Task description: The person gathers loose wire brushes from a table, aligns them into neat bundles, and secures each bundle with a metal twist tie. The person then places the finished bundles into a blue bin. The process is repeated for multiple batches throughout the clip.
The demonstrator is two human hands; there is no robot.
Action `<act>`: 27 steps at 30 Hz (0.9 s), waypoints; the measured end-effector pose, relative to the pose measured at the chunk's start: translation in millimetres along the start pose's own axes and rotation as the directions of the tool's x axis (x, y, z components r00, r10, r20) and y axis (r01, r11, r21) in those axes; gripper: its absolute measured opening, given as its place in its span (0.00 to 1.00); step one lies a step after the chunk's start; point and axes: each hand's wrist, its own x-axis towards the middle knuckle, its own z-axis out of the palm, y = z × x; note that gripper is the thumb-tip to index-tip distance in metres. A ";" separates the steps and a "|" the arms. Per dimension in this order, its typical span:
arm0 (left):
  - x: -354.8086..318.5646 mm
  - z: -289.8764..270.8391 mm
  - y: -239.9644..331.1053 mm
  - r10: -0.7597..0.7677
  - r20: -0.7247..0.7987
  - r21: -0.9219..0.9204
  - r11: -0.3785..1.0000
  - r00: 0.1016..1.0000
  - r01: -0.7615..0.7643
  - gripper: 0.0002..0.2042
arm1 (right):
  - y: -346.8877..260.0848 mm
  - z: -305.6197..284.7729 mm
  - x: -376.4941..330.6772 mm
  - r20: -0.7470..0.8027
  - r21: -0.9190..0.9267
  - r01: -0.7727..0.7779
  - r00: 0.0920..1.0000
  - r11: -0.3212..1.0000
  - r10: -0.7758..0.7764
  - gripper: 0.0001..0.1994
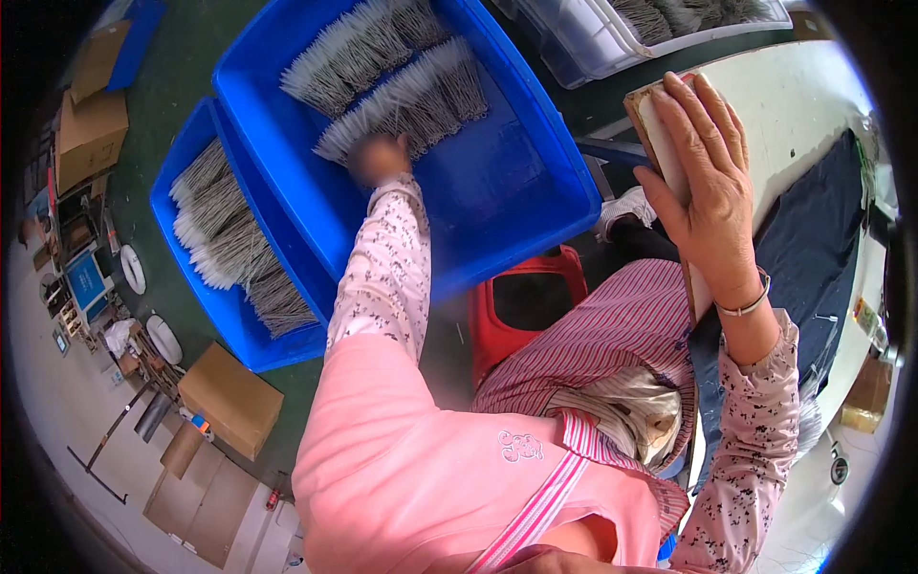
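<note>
Left hand (380, 159), blurred, reaching into large blue plastic bin (516, 182), fingers on the near end of a row of bundled grey-and-white bristle strands (406, 100); whether clenched or loose, cannot tell. Right hand (705, 177) pressed flat, fingers spread, on top of thin pale wooden board (653, 129) at white table (794, 105) edge, not wrapped round it. Second blue plastic bin (206, 287) of similar strands left of the reaching hand, red plastic stool (521, 297) below it.
</note>
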 end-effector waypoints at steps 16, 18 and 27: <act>11.7 28.5 -12.6 -0.060 0.225 0.085 0.995 0.972 0.042 0.12 | -1.1 -5.8 1.9 0.037 0.000 0.001 0.999 1.000 -0.001 0.29; 14.3 25.1 -5.5 -0.027 0.254 0.113 0.994 0.967 -0.002 0.12 | -0.1 -5.1 1.6 0.036 0.008 0.002 0.999 1.000 -0.002 0.29; 13.0 28.2 -7.1 0.023 0.075 -0.128 0.992 0.997 -0.013 0.10 | 3.5 -6.2 2.0 -0.007 0.022 -0.006 1.000 1.000 0.007 0.30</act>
